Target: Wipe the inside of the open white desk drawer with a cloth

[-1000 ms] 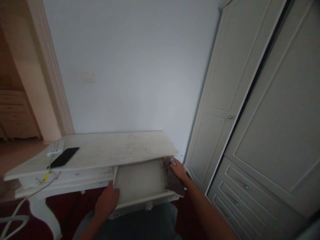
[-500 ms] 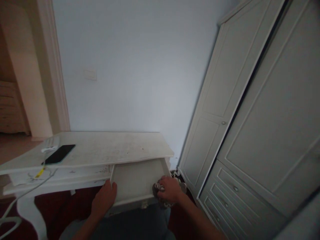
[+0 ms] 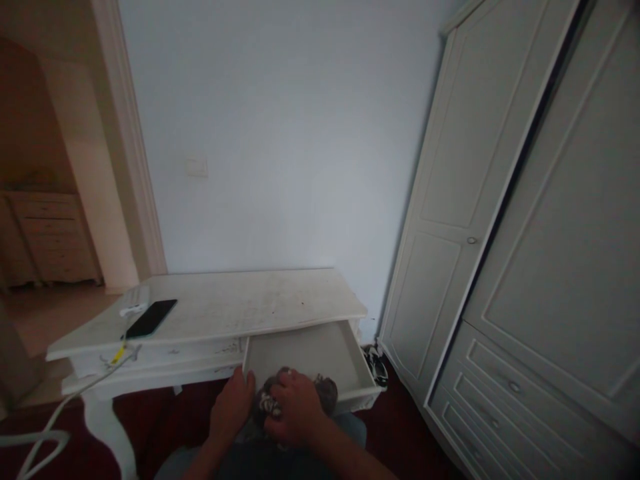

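A white drawer (image 3: 313,350) is pulled out of the white table (image 3: 225,300), and its inside looks bare. My left hand (image 3: 234,403) is closed around the drawer's left side near the front corner. In my right hand (image 3: 297,403) is a bunched brown-and-white patterned cloth (image 3: 327,395), pressed against the drawer's front edge towards its left part. The cloth bulges out on both sides of my fingers and covers much of the drawer front.
On the table's left lie a dark phone (image 3: 151,319) and a white power strip (image 3: 135,300) with a cable (image 3: 75,397) hanging down. Shoes (image 3: 376,365) sit on the dark red floor beside the table. A tall wardrobe (image 3: 440,267) stands at the right.
My right hand has slid the cloth leftwards along the drawer front, from its right corner towards my left hand. My left hand stays on the drawer's side. The view has shifted slightly.
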Motion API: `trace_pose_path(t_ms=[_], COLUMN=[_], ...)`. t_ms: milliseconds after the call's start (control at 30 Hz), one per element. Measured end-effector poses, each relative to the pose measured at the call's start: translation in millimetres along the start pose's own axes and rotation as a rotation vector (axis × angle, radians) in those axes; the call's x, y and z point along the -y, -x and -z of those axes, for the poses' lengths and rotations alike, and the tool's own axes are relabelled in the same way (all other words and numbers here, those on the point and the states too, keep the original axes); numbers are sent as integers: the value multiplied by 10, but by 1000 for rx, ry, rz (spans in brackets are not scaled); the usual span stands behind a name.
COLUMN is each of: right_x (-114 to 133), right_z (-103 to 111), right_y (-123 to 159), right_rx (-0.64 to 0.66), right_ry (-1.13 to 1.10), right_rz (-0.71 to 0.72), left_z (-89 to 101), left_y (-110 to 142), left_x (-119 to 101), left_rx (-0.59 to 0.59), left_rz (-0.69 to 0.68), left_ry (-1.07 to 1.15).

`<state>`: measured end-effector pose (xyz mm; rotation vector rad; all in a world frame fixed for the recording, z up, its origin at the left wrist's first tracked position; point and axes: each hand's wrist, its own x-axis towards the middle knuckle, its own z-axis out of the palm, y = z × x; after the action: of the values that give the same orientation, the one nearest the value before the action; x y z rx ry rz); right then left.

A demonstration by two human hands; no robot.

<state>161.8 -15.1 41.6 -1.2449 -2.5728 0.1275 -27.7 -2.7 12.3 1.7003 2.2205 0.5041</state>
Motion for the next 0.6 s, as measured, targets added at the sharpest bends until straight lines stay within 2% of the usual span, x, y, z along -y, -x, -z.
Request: trace_pose_path(t_ms=[100, 233, 333, 433, 600], right_x=[-346, -927, -1137, -943, -29], right_z=[152, 519, 653, 552, 156], right_y=[348, 784, 964, 901, 368], right_rx=[-13, -13, -60, -102, -95], right_ry=[25, 93, 135, 160, 67], right_rz=[-76, -303, -417, -421, -273], left_z=[10, 59, 110, 148, 180], left_y=[7, 36, 61, 85, 133], left_x=[-37, -88, -130, -182, -229], left_rx=[10, 13, 21, 43, 0], left_rz=[36, 68, 61, 68, 103], left_ry=[42, 31, 30, 26, 10])
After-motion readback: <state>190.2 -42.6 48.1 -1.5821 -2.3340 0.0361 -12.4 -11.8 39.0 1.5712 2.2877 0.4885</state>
